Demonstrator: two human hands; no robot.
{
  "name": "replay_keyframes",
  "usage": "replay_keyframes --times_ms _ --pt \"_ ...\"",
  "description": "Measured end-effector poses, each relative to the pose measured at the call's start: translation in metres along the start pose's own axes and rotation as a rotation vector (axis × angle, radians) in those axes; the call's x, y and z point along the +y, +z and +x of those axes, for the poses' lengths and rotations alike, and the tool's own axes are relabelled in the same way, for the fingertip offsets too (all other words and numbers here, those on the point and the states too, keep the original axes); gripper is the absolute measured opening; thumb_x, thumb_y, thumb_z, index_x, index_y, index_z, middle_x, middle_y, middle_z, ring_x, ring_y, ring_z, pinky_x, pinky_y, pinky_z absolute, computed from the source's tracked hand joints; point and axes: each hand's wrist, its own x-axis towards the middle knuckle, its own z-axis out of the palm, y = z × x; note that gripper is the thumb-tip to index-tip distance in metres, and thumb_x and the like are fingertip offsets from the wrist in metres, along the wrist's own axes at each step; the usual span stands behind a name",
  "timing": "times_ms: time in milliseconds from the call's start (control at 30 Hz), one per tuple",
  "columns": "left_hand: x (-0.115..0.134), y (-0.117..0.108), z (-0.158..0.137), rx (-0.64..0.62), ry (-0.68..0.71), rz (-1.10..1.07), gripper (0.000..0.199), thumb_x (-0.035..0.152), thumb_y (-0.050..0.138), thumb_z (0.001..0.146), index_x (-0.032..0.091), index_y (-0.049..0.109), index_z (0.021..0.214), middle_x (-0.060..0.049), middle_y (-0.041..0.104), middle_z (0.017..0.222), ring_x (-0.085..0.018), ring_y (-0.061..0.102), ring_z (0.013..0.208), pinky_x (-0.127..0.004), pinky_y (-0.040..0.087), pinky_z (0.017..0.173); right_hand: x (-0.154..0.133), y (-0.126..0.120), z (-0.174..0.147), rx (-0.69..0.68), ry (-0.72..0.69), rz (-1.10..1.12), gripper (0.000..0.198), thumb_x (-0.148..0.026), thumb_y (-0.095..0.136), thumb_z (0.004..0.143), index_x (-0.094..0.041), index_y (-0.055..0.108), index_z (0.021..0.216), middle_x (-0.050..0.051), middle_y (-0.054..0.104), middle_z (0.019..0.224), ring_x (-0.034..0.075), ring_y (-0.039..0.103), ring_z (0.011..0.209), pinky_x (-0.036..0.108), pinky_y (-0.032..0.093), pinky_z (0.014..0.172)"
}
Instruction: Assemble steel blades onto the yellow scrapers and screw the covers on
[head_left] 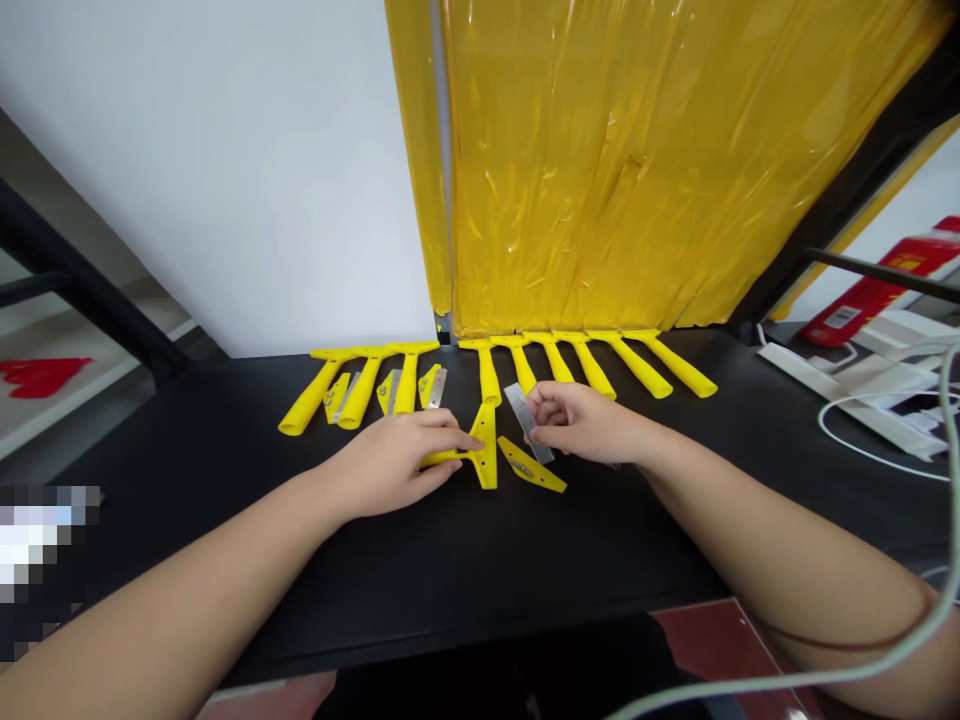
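Observation:
My left hand is closed around the handle of a yellow plastic scraper, its flat, holed head turned to the right just above the black surface. In my right hand a flat metal blade is pinched by one edge, tilted, to the right of the scraper head and apart from it. Below the blade lies a loose yellow cover plate with small metal screws on it. My fingers partly hide the scraper handle and the blade's right side.
Several yellow scraper handles line the back of the black table, with more handles at left. Among these sit small yellow plates with screws and metal blades. White power strips, cables and a red package are at right.

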Motion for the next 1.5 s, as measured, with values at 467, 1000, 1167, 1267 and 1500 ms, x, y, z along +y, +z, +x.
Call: replay_keyframes --times_ms 467,1000,1167,1267,1500 --pt "0.003 -0.001 0.002 -0.002 -0.011 0.035 0.023 0.028 0.055 0.100 0.025 0.073 0.114 -0.005 0.068 0.112 -0.019 0.070 0.094 -0.031 0.055 0.083 -0.007 0.001 -0.004 -0.222 -0.096 0.175 0.034 -0.040 0.073 0.094 -0.018 0.070 0.120 -0.005 0.060 0.068 0.011 0.062 0.056 0.024 0.056 0.055" --pt "0.002 0.001 0.002 0.000 0.011 0.032 0.028 0.028 0.053 0.102 0.027 0.070 0.124 -0.005 0.069 0.116 -0.020 0.070 0.099 -0.031 0.055 0.087 -0.003 0.004 0.001 0.026 -0.050 0.523 0.039 -0.030 0.088 0.076 -0.021 0.060 0.102 -0.004 0.066 0.080 0.014 0.071 0.074 0.030 0.063 0.069" --pt "0.004 0.001 0.000 -0.004 -0.003 0.043 0.038 0.029 0.050 0.104 0.029 0.060 0.141 -0.005 0.069 0.124 -0.022 0.069 0.107 -0.034 0.054 0.091 0.002 0.009 0.004 0.063 -0.114 0.407 0.043 -0.026 0.085 0.080 -0.023 0.054 0.109 -0.005 0.066 0.080 0.012 0.068 0.068 0.023 0.059 0.056" --pt "0.007 0.001 -0.001 0.010 -0.020 0.055 0.044 0.030 0.051 0.103 0.029 0.053 0.147 -0.006 0.069 0.125 -0.024 0.069 0.110 -0.035 0.055 0.090 0.007 0.013 0.006 0.050 -0.122 0.371 0.044 -0.028 0.084 0.083 -0.024 0.051 0.112 -0.006 0.066 0.078 0.012 0.068 0.067 0.025 0.061 0.060" --pt "0.014 0.002 0.000 0.045 0.045 0.024 0.045 0.028 0.050 0.105 0.031 0.050 0.149 -0.006 0.069 0.122 -0.023 0.068 0.109 -0.036 0.054 0.092 0.013 0.024 0.012 0.042 -0.069 0.355 0.045 -0.028 0.085 0.080 -0.023 0.050 0.109 -0.007 0.065 0.077 0.012 0.069 0.066 0.027 0.063 0.061"
